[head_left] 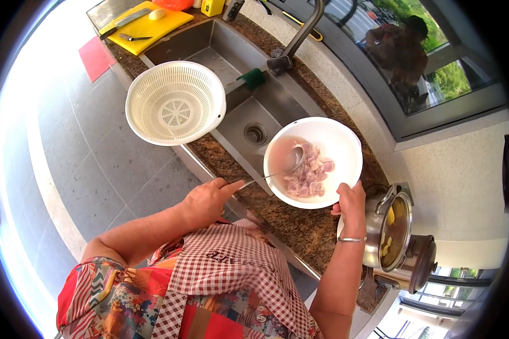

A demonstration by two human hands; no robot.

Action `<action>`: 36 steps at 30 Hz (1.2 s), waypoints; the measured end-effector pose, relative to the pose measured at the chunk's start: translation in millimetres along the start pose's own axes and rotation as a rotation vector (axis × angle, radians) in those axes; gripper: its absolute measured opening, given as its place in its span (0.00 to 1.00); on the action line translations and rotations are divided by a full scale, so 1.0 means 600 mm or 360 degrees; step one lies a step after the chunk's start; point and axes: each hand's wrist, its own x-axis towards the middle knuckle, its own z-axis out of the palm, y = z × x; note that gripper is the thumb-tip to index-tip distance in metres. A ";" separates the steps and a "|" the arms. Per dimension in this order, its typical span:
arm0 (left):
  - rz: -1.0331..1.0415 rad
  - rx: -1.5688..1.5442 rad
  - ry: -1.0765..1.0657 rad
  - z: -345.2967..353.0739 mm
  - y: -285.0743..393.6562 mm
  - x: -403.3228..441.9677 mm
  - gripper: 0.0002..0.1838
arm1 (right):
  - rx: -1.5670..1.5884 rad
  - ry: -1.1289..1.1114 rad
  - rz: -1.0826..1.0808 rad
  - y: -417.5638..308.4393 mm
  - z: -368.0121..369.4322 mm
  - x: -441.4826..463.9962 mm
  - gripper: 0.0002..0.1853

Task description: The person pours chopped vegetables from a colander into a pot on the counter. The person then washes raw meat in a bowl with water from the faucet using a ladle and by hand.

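Observation:
My left hand [209, 199] is closed round the thin handle of a metal ladle [295, 159]. The ladle's round head dips into the cloudy pinkish liquid of a white bowl [343, 141]. Small pieces of raw pale-pink meat [308, 176] lie in that bowl. With my right hand [350, 204] I grip the bowl's near right rim, thumb on top. The bowl is slightly tilted and sits over the right end of the sink and the counter. Beside the bowl, to its left, a cream plastic colander [175, 104] rests over the sink's front edge with nothing inside.
A double steel sink [246, 110] with a faucet [283, 61] and green scrubber [253, 78] lies ahead. A yellow cutting board [175, 22] holds knives and a pale round item. At right stand a steel pot [395, 234] with yellowish pieces and a lidded brown pot [421, 263].

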 end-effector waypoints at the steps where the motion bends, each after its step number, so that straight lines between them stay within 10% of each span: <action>1: 0.0046 -0.0021 0.0049 -0.001 0.000 0.000 0.32 | 0.0024 -0.0002 0.0005 0.003 -0.001 0.000 0.27; 36: -0.0028 -0.0205 0.0004 0.058 -0.032 0.017 0.35 | -0.0522 0.0041 -0.0189 -0.096 0.020 0.019 0.35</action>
